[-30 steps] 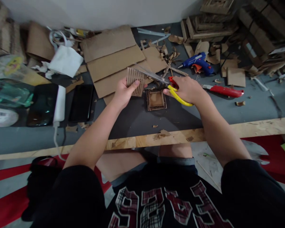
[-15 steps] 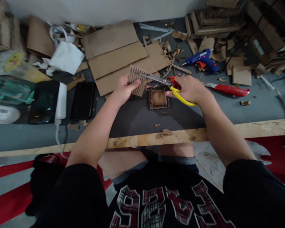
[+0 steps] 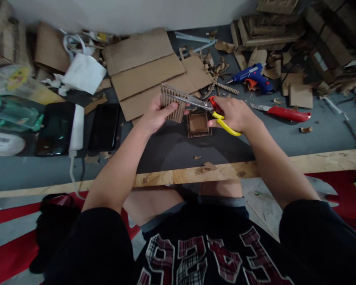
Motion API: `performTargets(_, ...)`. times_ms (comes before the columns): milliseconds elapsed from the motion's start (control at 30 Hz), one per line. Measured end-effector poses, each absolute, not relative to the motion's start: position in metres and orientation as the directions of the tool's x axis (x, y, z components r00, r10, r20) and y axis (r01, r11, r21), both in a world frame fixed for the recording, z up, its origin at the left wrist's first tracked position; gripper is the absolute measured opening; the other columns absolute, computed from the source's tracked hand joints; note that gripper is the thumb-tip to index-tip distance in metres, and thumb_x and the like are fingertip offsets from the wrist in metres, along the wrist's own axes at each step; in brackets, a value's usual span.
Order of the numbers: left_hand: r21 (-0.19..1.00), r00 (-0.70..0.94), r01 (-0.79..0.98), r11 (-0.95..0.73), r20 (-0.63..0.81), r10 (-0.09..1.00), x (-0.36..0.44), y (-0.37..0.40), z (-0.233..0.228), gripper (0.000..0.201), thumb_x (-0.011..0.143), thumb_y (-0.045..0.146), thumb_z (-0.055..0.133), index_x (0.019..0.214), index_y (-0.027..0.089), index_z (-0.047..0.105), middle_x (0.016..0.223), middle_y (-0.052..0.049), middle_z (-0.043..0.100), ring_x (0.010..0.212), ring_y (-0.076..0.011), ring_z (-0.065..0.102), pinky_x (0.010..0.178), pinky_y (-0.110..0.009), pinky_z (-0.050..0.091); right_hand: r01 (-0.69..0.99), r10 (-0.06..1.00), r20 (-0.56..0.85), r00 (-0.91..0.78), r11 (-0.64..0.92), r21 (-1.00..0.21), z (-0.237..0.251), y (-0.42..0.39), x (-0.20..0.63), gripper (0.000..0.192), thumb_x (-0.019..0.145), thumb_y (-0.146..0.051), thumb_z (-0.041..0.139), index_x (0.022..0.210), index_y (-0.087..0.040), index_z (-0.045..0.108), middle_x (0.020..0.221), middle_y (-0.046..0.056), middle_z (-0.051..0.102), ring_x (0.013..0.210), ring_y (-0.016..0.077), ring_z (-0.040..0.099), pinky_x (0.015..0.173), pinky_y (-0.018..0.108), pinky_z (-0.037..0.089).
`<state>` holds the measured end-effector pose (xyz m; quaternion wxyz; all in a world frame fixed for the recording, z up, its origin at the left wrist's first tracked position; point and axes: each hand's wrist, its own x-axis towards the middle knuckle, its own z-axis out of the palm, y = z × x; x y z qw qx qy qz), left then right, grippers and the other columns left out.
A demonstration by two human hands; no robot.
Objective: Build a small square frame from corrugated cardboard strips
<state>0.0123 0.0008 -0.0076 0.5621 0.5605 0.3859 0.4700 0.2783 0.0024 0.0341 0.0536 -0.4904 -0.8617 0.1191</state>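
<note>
My left hand (image 3: 153, 116) pinches a small ribbed piece of corrugated cardboard (image 3: 172, 107) above the grey table (image 3: 172, 150). My right hand (image 3: 231, 113) grips scissors (image 3: 195, 101) by their yellow and red handles. The steel blades lie across the top edge of the ribbed piece, their tips reaching its far left corner. Just below and between both hands, a small square cardboard frame (image 3: 198, 124) lies flat on the table.
Large flat cardboard sheets (image 3: 148, 71) lie behind the hands. A blue glue gun (image 3: 253, 75) and a red utility knife (image 3: 281, 113) sit to the right among scraps. Two dark phones (image 3: 104, 126) and a white charger (image 3: 76, 126) lie left. A wooden edge strip (image 3: 314, 160) borders the table.
The scissor blades have advanced leftward along the top edge of the ribbed cardboard piece. Both hands stay in about the same place above the square frame.
</note>
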Motion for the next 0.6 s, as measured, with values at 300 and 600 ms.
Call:
performTargets(300, 0.996, 0.247, -0.079, -0.051, 0.069, 0.967, 0.0102, 0.0008, -0.0105, 0.058, 0.071, 0.065, 0.077, 0.100, 0.015, 0.068, 0.097, -0.015, 0.075, 0.119, -0.0385, 0.067, 0.099, -0.057, 0.057, 0.906, 0.910, -0.037, -0.413, 0.406, -0.119, 0.0305, 0.0037, 0.2724, 0.077, 0.076, -0.091, 0.039, 0.098, -0.020, 0.060, 0.089, 0.013, 0.069, 0.081, 0.0290, 0.061, 0.063, 0.033, 0.031)
performTargets(600, 0.995, 0.291, 0.006, -0.098, 0.092, 0.952, 0.0107, -0.0047, -0.0058, 0.059, 0.076, 0.067, 0.072, 0.103, 0.015, 0.071, 0.094, -0.014, 0.076, 0.114, -0.0361, 0.070, 0.092, -0.052, 0.061, 0.870, 0.865, -0.091, -0.493, 0.489, -0.063, 0.0357, 0.0056, 0.2801, 0.077, 0.081, -0.090, 0.028, 0.090, -0.021, 0.061, 0.074, 0.009, 0.063, 0.070, 0.0254, 0.058, 0.061, 0.032, 0.026)
